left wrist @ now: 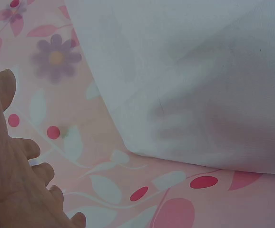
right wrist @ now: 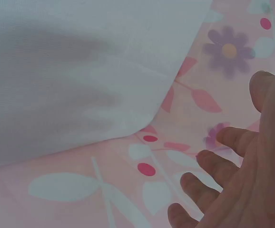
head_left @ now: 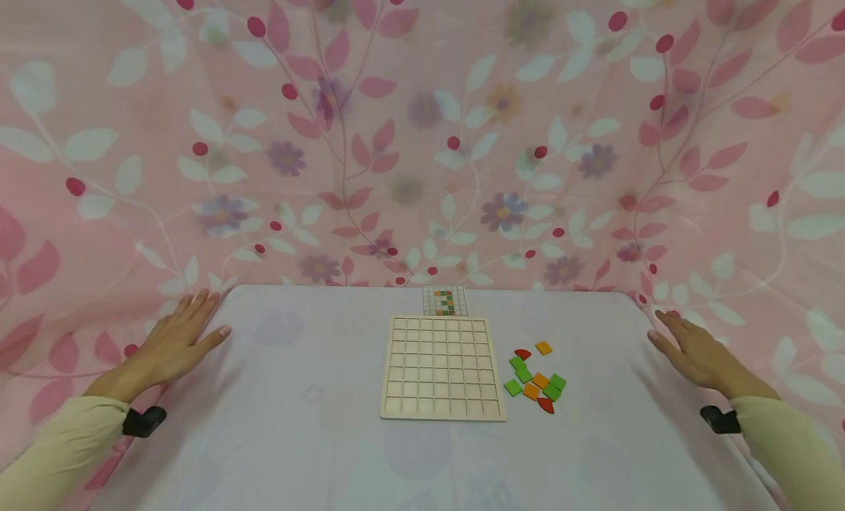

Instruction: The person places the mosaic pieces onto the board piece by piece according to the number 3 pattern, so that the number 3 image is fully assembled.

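A pale wooden grid board (head_left: 443, 368) lies flat on the white table (head_left: 277, 438). Right of it are loose green tiles (head_left: 513, 387), orange tiles (head_left: 543, 347) and two red rounded pieces (head_left: 546, 405). Behind the board's far edge is a small card (head_left: 444, 300) printed with a coloured grid pattern. My left hand (head_left: 173, 342) is over the table's left edge, fingers extended, holding nothing. Over the right edge is my right hand (head_left: 701, 353), its fingers also extended and free of any object. Both wrist views show a hand (left wrist: 14, 166) (right wrist: 242, 166) apart from all pieces.
A pink floral cloth (head_left: 422, 130) hangs behind and at both sides of the table. The table's rounded far corners show in the left and right wrist views. Dark wrist devices (head_left: 144, 421) sit at both cuffs.
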A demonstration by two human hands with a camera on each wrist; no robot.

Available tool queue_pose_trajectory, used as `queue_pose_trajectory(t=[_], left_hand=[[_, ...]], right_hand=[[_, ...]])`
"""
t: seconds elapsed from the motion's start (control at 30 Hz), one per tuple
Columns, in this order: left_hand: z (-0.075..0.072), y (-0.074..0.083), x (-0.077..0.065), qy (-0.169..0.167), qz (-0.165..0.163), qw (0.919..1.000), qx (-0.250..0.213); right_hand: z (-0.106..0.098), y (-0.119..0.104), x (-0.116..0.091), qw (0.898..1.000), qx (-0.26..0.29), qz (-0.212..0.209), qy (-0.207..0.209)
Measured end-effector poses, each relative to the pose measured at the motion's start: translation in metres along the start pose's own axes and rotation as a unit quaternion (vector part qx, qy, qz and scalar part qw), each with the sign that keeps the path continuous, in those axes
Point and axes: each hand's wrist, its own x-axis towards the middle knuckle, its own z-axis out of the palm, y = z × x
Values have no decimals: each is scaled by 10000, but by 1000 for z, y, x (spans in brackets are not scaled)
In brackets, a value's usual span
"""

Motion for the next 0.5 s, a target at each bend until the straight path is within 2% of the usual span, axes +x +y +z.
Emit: queue_pose_trajectory(t=[0.33,0.5], left_hand=[[4,-1,-1,-72,-4,10000,43],[14,1,2,-118,18,9997,227]], right_hand=[[0,-2,3,9996,-216,-134,137],[8,-6,11,9994,-249,-221,85]])
